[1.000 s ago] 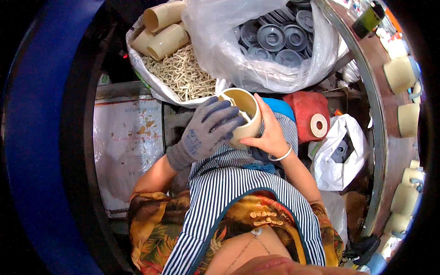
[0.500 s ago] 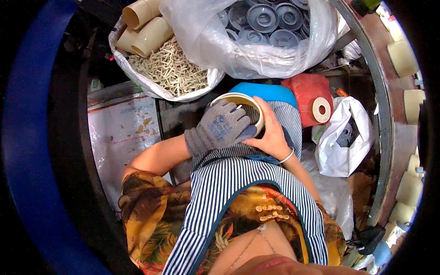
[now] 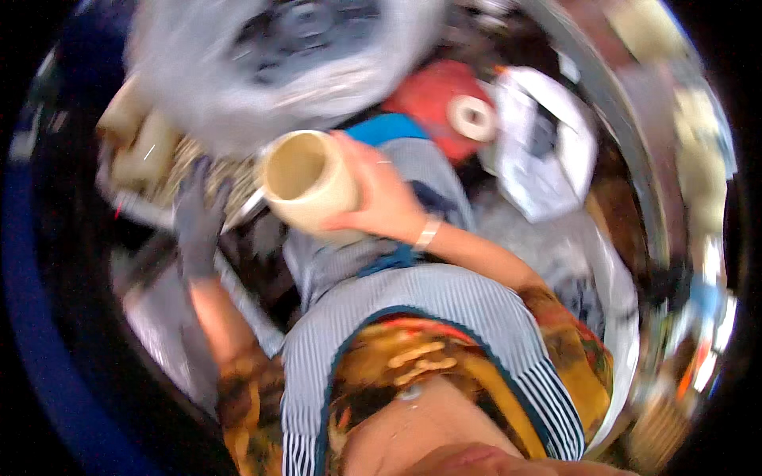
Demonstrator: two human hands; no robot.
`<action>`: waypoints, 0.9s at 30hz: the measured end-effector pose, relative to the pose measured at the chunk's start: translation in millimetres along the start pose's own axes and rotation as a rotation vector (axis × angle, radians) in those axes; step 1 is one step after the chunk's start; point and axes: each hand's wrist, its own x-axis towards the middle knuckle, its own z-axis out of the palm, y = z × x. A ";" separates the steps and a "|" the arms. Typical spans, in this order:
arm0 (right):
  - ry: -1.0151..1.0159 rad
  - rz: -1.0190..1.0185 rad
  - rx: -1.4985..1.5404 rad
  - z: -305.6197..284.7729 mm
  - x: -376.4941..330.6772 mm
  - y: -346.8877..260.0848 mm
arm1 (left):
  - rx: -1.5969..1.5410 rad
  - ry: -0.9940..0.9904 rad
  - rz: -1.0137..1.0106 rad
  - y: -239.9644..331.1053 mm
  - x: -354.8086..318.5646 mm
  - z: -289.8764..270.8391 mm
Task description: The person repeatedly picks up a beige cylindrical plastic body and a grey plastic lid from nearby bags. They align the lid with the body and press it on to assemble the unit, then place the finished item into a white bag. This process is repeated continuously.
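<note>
one head-worn view, facing steeply down (fisheye, corners dark): wearer's chest (image 3: 429, 420) close to the lens at six o'clock, translucent plastic sack (image 3: 190, 75) farther off at eleven.

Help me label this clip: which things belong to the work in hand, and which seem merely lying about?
In use, it seems:
- cream tube, in the right hand
- small cream pieces, nearest the left hand

Apparently lying about:
- bagged grey discs
- red item
- pale ring
- white bag
</note>
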 end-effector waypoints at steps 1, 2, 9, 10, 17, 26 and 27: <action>0.080 0.045 0.069 1.5 -0.1 -9.3 | -0.423 0.042 -0.012 33.7 -9.4 3.0; 0.172 -0.012 0.019 11.2 1.0 -11.4 | -0.847 0.050 -0.056 68.0 -17.5 7.1; -0.051 -0.040 0.540 -93.5 -70.1 -30.9 | -1.640 -0.063 0.092 72.3 -4.7 55.6; 0.065 0.069 0.412 -117.2 -94.6 -19.5 | -1.559 -0.170 0.185 76.8 1.8 60.5; 0.533 1.416 -0.630 -206.5 -410.9 189.1 | -1.937 -0.635 0.045 131.8 13.9 54.3; -0.456 1.246 -0.780 -178.4 -478.0 234.5 | -1.811 -0.549 -0.091 144.8 10.9 47.8; -0.452 1.314 -0.691 -176.9 -490.6 245.1 | -1.790 -0.529 -0.116 146.2 11.1 46.2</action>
